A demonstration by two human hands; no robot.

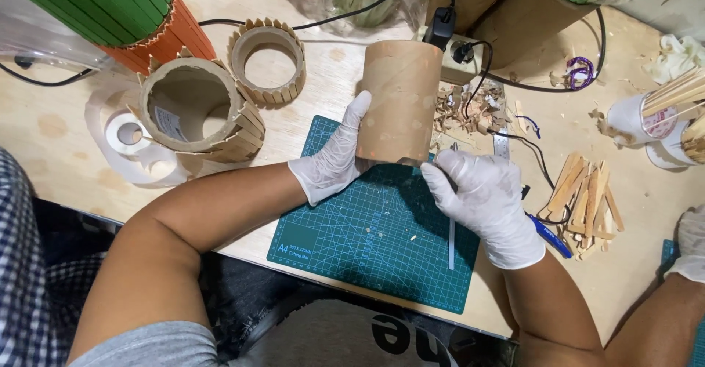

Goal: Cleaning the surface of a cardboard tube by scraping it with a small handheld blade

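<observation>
1. Brown cardboard tube [400, 99] stands upright at the far edge of the green mat [367, 242], held between both gloved hands.
2. Left hand [334, 158]: grip wrapped on the tube's left side, fingers spread up its wall, thumb low near the base.
3. Right hand [481, 202]: at the tube's lower right corner, grip closed on a thin grey strip [451, 246] that runs back toward the person across the mat. Fingertips touch the tube's bottom rim.
4. Left of the left grip: a wide card ring [194, 106] edged with wood sticks; a smaller ring [266, 62] beyond it.
5. Right of the right grip: loose sticks [584, 194] in a heap, a blue pen [551, 236] just beside the wrist.
6. Beyond the tube: wood shavings [463, 110], power strip [463, 55] with black cables.
7. Far right edge of the counter [44, 125]: another person's gloved hand [690, 246].
</observation>
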